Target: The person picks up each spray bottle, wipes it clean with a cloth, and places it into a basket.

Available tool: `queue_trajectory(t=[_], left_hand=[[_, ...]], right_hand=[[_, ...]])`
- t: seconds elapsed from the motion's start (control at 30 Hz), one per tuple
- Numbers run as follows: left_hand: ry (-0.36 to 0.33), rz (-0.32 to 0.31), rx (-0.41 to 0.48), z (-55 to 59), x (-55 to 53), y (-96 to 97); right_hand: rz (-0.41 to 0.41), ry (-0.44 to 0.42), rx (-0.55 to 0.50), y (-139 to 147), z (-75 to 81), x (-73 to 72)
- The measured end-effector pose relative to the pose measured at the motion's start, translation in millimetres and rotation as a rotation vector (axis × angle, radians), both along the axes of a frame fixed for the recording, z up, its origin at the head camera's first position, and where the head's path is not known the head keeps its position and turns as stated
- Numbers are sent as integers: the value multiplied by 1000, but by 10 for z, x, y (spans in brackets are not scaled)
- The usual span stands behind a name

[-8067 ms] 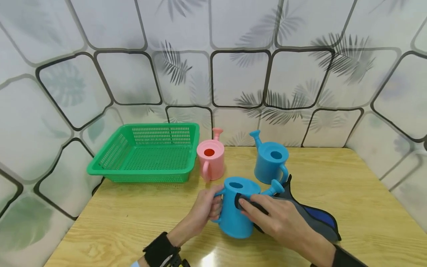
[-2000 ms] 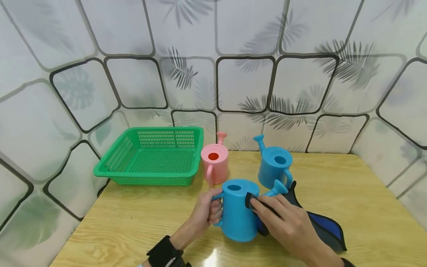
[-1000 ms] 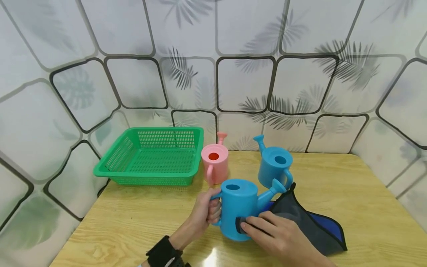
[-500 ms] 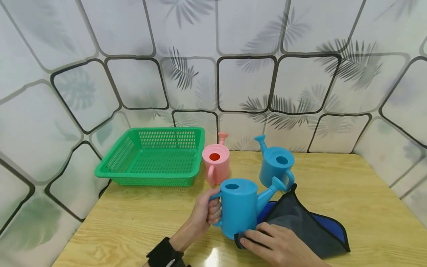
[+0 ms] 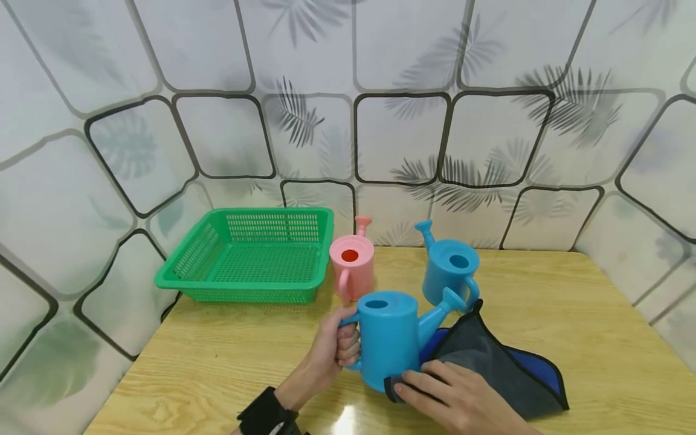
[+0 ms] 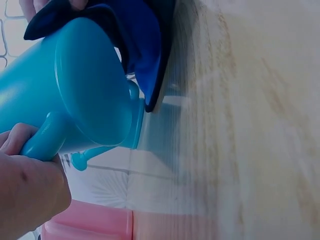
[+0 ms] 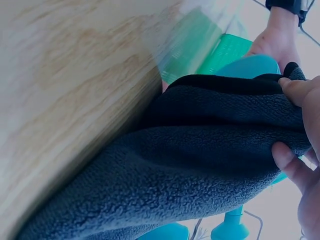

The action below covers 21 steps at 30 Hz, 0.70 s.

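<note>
My left hand (image 5: 341, 344) grips the handle of a light blue watering can (image 5: 387, 347), its spout pointing right. The can's underside shows in the left wrist view, lifted off the tabletop (image 6: 240, 140). My right hand (image 5: 454, 396) pinches a grey microfiber cloth (image 5: 489, 362) with a blue reverse and black edging. A folded bit of the cloth lies against the can's lower side, near its base. The rest of the cloth (image 7: 190, 170) trails to the right, and in the right wrist view it covers most of the can.
Behind the held can stand a pink watering can (image 5: 353, 272) and a second blue watering can (image 5: 441, 278). At the back left sits a green perforated plastic basket (image 5: 244, 293). A patterned curtain (image 5: 397, 139) hangs behind the wooden table.
My right hand has moved the cloth from the can's upper side down to its base, then slightly up in the last half second. My left hand keeps its grip on the handle.
</note>
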State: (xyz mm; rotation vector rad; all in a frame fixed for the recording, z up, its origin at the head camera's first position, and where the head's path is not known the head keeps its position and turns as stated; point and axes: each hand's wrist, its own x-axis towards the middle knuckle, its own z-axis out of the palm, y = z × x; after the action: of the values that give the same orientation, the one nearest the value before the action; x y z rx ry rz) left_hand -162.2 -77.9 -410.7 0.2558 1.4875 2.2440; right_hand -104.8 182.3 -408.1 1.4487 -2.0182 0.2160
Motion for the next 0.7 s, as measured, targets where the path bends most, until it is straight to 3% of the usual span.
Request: queue_trajectory(t=[0.37,0.7], left_hand=[[-43,-16,-15,-22,23,9],[-42,-48,-13,-13,19,25]], right_hand=[[-41,-60,-123,15,112,-55],[-165,80,-254,44,307,-179]])
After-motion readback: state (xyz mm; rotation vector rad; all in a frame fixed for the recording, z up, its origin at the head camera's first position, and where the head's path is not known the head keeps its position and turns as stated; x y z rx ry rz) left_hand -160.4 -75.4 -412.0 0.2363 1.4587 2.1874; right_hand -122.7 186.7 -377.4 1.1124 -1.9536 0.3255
